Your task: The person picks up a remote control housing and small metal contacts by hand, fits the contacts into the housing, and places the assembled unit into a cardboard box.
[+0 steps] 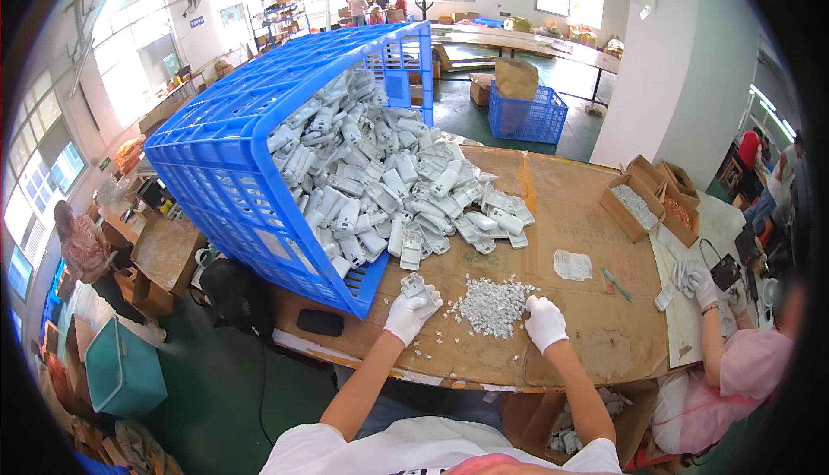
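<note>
My left hand [412,318], in a white glove, grips a white plastic housing [414,288] at the table's front edge. Just right of it lies a heap of tiny white plastic parts [492,307], with a few strays scattered around. At the heap's right edge is my right hand [545,323], also gloved, its fingers drawn together; whatever they may pinch is too small to see. Behind both hands, a mass of similar white housings [380,181] spills out of a large blue crate [259,164] tipped on its side.
A dark phone-like slab [319,322] lies left of my left hand. On the right are a crumpled white paper [572,265], a teal pen [617,285] and small cardboard boxes [635,207] of parts. A gloved co-worker [725,345] sits at my right. An open carton is below the table edge.
</note>
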Demonstrator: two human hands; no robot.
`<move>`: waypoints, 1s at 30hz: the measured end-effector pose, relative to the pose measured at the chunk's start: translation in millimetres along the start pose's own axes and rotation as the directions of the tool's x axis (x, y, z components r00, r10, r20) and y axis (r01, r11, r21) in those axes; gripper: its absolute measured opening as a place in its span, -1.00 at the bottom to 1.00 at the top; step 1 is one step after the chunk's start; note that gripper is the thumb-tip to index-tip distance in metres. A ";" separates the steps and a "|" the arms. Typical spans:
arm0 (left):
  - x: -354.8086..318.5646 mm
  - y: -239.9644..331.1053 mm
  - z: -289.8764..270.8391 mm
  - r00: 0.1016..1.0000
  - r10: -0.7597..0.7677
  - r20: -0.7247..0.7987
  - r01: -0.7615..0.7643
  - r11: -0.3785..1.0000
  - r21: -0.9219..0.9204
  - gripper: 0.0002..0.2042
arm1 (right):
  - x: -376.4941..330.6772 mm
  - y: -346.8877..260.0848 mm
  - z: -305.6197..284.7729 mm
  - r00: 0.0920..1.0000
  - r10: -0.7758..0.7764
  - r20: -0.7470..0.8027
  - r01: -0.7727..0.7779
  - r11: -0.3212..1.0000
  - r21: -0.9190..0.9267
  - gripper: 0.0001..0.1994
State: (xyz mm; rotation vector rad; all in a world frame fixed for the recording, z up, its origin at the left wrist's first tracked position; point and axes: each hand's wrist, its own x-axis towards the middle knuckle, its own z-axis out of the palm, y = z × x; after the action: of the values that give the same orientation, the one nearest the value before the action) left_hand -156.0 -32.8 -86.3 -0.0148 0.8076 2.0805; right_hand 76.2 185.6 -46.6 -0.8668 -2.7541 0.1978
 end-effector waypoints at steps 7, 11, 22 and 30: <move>-37.1 2.6 40.6 0.991 0.131 0.006 -0.120 0.889 0.441 -0.61 | -18.2 15.4 11.7 0.982 -0.176 -0.066 0.158 0.964 -0.213 -0.96; -41.7 -1.3 44.2 0.975 0.213 0.069 -0.223 0.903 0.368 -0.70 | -12.2 26.3 15.4 0.982 -0.141 -0.129 0.133 0.989 -0.067 -0.95; -106.5 -16.2 78.1 1.000 0.023 -0.011 -0.009 0.723 0.691 -0.78 | -8.0 39.7 -16.6 0.997 -0.052 -0.052 0.070 0.886 0.458 -0.91; -118.7 -56.2 91.5 0.997 0.062 0.046 -0.074 0.594 0.801 -0.78 | -4.6 23.9 -12.0 0.968 -0.248 0.045 0.250 0.967 -0.047 -0.97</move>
State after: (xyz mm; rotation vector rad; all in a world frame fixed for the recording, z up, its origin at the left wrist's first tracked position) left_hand -16.4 -46.8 -9.4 0.5402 1.7058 1.5900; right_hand 96.1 203.1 -40.8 -0.5255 -2.8824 0.0971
